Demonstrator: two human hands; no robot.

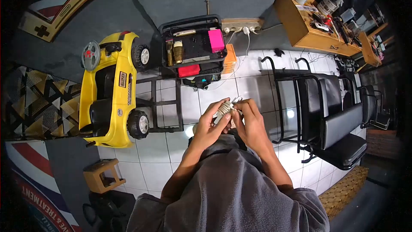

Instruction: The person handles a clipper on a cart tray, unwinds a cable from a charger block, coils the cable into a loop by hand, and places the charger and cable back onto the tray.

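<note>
A small white object wound with pale cord is held between my two hands in front of my chest. My left hand grips its left side, with the thumb pressed along the windings. On its right side, my right hand pinches a white end piece near the fingertips. Some of the object is hidden behind my fingers, so its exact kind cannot be made out.
A yellow toy car stands on the left. Ahead is a black tool cart with a pink box. Black chairs are at the right, a wooden desk at the back right, a wooden stool at the lower left.
</note>
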